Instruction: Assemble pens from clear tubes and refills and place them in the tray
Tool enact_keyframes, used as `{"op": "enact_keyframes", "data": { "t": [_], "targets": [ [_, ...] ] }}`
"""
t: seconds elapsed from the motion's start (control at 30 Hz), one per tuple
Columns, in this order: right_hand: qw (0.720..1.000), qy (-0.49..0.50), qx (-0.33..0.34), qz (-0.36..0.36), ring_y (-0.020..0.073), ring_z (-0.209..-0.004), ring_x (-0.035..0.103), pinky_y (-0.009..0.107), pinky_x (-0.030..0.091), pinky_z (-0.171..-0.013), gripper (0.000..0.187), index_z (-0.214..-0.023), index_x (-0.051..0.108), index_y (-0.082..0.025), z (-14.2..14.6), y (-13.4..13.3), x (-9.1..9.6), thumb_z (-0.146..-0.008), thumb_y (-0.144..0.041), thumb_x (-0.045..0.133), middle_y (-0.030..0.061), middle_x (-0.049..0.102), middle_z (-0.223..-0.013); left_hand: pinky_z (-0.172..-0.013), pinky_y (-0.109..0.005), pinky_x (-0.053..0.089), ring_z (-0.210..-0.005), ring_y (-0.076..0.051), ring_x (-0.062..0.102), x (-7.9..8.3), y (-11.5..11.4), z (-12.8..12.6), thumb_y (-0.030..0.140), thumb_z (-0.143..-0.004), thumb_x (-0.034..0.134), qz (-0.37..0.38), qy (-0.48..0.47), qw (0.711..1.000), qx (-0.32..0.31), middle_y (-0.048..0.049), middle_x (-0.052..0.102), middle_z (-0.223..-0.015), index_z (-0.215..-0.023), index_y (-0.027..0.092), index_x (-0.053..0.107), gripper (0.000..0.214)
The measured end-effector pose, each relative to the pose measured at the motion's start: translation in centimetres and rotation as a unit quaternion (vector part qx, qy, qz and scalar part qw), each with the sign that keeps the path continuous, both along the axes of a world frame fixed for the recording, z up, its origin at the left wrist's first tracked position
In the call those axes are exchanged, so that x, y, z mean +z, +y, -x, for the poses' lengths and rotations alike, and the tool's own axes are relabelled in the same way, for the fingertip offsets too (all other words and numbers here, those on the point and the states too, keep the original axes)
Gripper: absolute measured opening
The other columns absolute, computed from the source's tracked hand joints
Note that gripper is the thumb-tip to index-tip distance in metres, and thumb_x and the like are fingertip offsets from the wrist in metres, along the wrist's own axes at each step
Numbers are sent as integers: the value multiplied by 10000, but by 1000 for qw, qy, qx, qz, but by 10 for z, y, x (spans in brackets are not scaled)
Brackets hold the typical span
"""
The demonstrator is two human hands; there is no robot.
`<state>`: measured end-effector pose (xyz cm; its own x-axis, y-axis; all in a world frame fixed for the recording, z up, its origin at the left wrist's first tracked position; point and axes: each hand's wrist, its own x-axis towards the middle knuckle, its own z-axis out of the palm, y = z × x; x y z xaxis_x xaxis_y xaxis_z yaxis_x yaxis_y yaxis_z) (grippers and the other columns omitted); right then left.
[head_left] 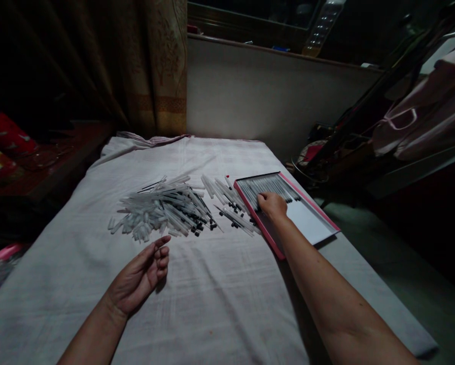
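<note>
A pile of slim translucent pen-like tubes [166, 205], several with black ends, lies on the white cloth. A smaller loose group of such tubes [221, 190] lies right of it, beside a shallow pink-edged box [309, 223]. Inside the box, a row of similar tubes [273, 185] lies side by side along the far part. My right hand [273, 205] reaches into the box with its fingers closed at the row's near left end; what they pinch is hidden. Short of the pile, my left hand [145, 276] is palm-up with fingers loosely curled and apart, holding nothing.
The white cloth [197, 309] covers a bed-like surface and is wrinkled. A dark side table [60, 157] with a red package [8, 134] stands at left. Behind are a brown curtain [166, 76] and a wall. Clothes [432, 106] hang at right.
</note>
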<state>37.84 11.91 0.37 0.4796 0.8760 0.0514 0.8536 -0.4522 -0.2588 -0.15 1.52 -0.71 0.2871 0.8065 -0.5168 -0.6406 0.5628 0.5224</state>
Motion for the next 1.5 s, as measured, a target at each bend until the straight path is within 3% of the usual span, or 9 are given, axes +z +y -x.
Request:
{"op": "enact_keyframes", "data": {
  "t": [0.33, 0.47, 0.6, 0.7, 0.83, 1.0, 1.13, 1.33, 1.5],
  "targets": [
    [999, -20, 37, -29, 258, -1083, 671, 318, 490, -863, 366, -1154, 760, -234, 13, -7, 21, -940, -301, 471, 93, 748, -1147, -493, -193, 535, -571, -89, 586, 2, -1, -1, 117, -986, 437, 0, 0, 1000, -4, -29, 592, -768, -1117, 121, 634, 237],
    [988, -16, 137, -69, 227, -1059, 665, 294, 478, -879, 340, -1116, 770, -231, 42, -16, 28, -949, -283, 479, 78, 743, -1139, -469, -186, 532, -559, -90, 593, 7, 0, -3, 120, -994, 415, 0, 3, 1000, -1, -32, 599, -768, -1104, 117, 640, 250],
    [970, 6, 243, -21, 208, -1022, 673, 273, 475, -849, 303, -1071, 777, -248, 84, -27, 25, -944, -298, 507, 55, 753, -1093, -464, -184, 533, -562, -93, 603, 7, 0, -3, 128, -996, 422, 1, -5, 1000, -3, -33, 606, -767, -1100, 118, 645, 247],
    [962, 4, 272, 6, 204, -1051, 666, 270, 468, -857, 304, -1084, 766, -259, 114, -31, 20, -956, -322, 499, 51, 742, -1135, -463, -181, 530, -560, -93, 606, 4, 1, -2, 133, -992, 444, -5, -10, 1000, -11, -33, 614, -770, -1105, 121, 649, 234],
    [967, -6, 252, 51, 233, -1105, 653, 302, 473, -876, 323, -1115, 744, -246, 143, -26, 16, -948, -388, 506, 84, 719, -1196, -477, -182, 532, -567, -87, 603, -2, 2, -1, 139, -985, 481, -21, -19, 999, -18, -33, 624, -783, -1123, 117, 648, 219],
    [972, 1, 220, 80, 266, -1075, 678, 334, 490, -855, 315, -1072, 753, -203, 160, -15, 16, -911, -375, 544, 133, 729, -1171, -482, -188, 542, -582, -92, 620, -6, 3, 0, 138, -950, 560, -35, -28, 999, -26, -32, 628, -800, -1125, 112, 649, 198],
    [979, 15, 189, 80, 273, -1068, 685, 334, 492, -845, 289, -1050, 761, -199, 162, -16, 19, -882, -331, 567, 137, 743, -1143, -494, -190, 557, -588, -92, 633, -5, 4, 0, 135, -943, 575, -46, -29, 998, -26, -32, 641, -813, -1114, 118, 655, 189],
    [987, 37, 146, 52, 234, -1045, 690, 297, 487, -840, 273, -1072, 749, -227, 149, -40, 16, -909, -288, 540, 89, 757, -1117, -464, -185, 551, -554, -89, 636, 3, 2, -3, 120, -952, 553, -52, -17, 998, -15, -26, 647, -785, -1078, 107, 664, 168],
    [986, 52, 155, 29, 223, -1123, 663, 293, 479, -899, 349, -1222, 704, -282, 146, -49, 9, -935, -397, 544, 69, 731, -1207, -483, -182, 561, -561, -89, 646, 4, 1, -4, 132, -956, 558, -68, -14, 997, -18, -21, 654, -768, -1078, 111, 667, 164]
  ]
}}
